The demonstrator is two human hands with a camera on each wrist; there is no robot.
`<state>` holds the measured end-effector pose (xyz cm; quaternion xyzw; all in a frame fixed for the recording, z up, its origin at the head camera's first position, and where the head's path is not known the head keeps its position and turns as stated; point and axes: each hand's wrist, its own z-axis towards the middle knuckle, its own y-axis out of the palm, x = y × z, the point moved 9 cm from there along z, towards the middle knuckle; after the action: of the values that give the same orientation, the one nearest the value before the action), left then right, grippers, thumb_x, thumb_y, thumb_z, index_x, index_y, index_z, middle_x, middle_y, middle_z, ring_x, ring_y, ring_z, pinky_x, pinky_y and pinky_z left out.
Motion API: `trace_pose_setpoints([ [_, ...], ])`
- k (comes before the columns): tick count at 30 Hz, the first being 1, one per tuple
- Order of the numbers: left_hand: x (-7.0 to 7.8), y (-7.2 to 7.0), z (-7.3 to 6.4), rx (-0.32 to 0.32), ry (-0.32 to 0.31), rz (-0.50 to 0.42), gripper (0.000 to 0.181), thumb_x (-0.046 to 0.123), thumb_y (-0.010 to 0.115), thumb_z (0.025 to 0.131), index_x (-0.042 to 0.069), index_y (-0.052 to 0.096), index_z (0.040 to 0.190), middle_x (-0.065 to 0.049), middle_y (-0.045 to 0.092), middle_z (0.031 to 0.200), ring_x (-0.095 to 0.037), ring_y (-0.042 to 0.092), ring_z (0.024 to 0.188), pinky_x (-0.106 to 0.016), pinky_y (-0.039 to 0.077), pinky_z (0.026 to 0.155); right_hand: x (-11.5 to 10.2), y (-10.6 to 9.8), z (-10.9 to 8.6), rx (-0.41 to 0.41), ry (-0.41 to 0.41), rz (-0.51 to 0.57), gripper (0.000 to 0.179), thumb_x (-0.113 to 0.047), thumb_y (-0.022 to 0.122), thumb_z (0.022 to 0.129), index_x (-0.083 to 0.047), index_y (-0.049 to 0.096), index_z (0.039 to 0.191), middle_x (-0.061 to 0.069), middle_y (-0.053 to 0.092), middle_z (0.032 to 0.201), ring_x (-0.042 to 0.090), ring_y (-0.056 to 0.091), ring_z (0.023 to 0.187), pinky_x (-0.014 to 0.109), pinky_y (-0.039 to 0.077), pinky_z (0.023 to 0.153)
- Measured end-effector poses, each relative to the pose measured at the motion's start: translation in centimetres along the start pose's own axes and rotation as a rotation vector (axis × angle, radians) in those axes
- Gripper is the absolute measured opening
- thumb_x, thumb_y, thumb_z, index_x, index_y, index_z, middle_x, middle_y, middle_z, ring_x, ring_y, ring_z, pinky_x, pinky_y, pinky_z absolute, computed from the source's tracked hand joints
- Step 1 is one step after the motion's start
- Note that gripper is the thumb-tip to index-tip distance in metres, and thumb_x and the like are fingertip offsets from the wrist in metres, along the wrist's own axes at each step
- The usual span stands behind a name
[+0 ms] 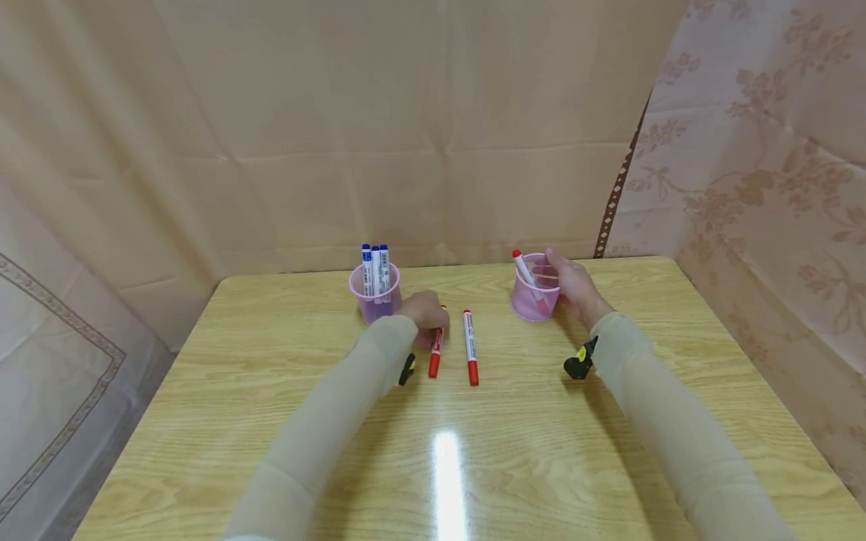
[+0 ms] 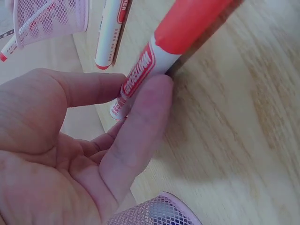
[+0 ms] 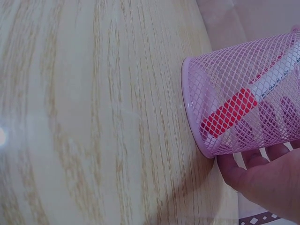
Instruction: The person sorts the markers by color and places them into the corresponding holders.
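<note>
My left hand (image 1: pixel 425 309) pinches a red whiteboard marker (image 2: pixel 140 70) between thumb and finger. This marker lies at a slant over the table, its red cap towards me. Just to its right a second red marker (image 1: pixel 470 346) lies on the wood. My right hand (image 1: pixel 575 289) grips a pink mesh pen cup (image 3: pixel 225 70) from its right side, with fingers behind the mesh and the thumb up by the rim. Inside that cup one red marker (image 1: pixel 524 267) leans to the left. The cup stands upright on the table.
Left of my left hand, and close to it, stands another pink mesh pen cup (image 1: pixel 375 306) with several blue-capped markers (image 1: pixel 375 270). The wooden table (image 1: pixel 528 451) ends at a beige curtain (image 1: pixel 406 150) behind the cups. Patterned cloth (image 1: pixel 778 188) hangs on the right.
</note>
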<state>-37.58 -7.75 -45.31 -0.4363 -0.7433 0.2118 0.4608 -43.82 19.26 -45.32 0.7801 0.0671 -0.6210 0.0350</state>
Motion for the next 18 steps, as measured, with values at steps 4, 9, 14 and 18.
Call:
trace_pose_setpoints([
  [4,-0.06,0.29,-0.16,0.016,-0.003,-0.01,0.008,0.006,0.068,0.086,0.0,0.063,0.09,-0.016,0.068,0.073,-0.025,0.067,0.06,-0.034,0.061,0.06,-0.02,0.02,-0.07,-0.001,0.0,0.002,0.072,-0.056,0.03,0.106,-0.002,0.039,0.153,0.022,0.041,0.155,0.021,0.052,0.121,0.037,0.038,0.11],
  [9,-0.19,0.62,-0.17,0.029,-0.019,-0.002,0.01,0.007,0.065,0.087,0.002,0.06,0.093,-0.014,0.066,0.067,-0.021,0.06,0.048,-0.028,0.053,0.043,-0.13,-0.04,-0.08,0.001,-0.004,0.005,0.072,-0.056,0.03,0.106,-0.002,0.04,0.153,0.023,0.041,0.155,0.018,0.054,0.116,0.036,0.039,0.109],
  [14,-0.13,0.62,-0.2,0.034,-0.032,0.024,0.008,0.007,0.064,0.087,0.002,0.061,0.093,-0.012,0.065,0.066,-0.019,0.058,0.046,-0.025,0.048,0.038,-0.23,0.03,-0.14,0.0,0.011,0.018,0.069,-0.053,0.029,0.108,-0.002,0.039,0.153,0.022,0.04,0.155,0.024,0.052,0.122,0.039,0.036,0.112],
  [18,-0.1,0.83,-0.17,0.032,-0.036,0.031,0.006,0.007,0.063,0.087,0.002,0.061,0.092,-0.012,0.065,0.066,-0.02,0.059,0.047,-0.026,0.05,0.04,0.0,-0.09,-0.31,0.002,0.025,0.018,0.068,-0.053,0.03,0.108,-0.003,0.039,0.153,0.021,0.041,0.155,0.03,0.047,0.131,0.042,0.033,0.116],
])
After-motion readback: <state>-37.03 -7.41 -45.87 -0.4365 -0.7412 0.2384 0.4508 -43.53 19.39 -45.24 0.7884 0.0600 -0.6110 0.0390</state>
